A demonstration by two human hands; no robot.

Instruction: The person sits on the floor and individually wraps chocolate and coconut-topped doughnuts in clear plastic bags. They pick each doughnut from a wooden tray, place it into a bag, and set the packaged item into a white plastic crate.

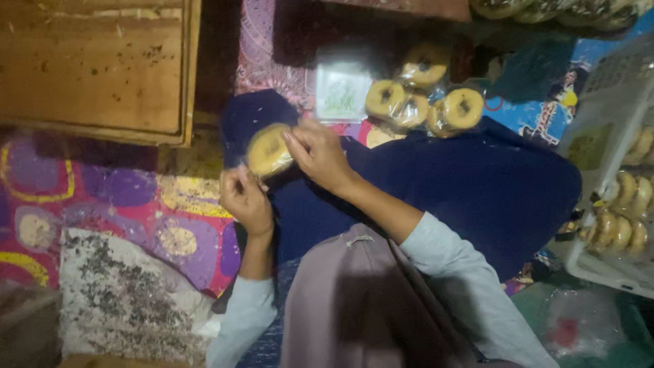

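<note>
A round yellow-brown ring cake in a clear plastic wrapper [267, 151] is held over my dark blue lap [477, 191]. My right hand [319, 154] grips its right edge with the fingertips. My left hand [245, 199] pinches the wrapper at its lower left corner. Both arms wear light grey sleeves. Beyond my knees lies a cluster of several wrapped ring cakes [422, 99] on the floor, next to a stack of clear square wrappers [342, 88].
A wooden tray or low table [95, 65] lies at the upper left. A colourful patterned mat [102, 204] covers the floor. At the right, a white plastic basket [616, 157] holds several ring cakes. A speckled grey cloth [122, 293] is at the lower left.
</note>
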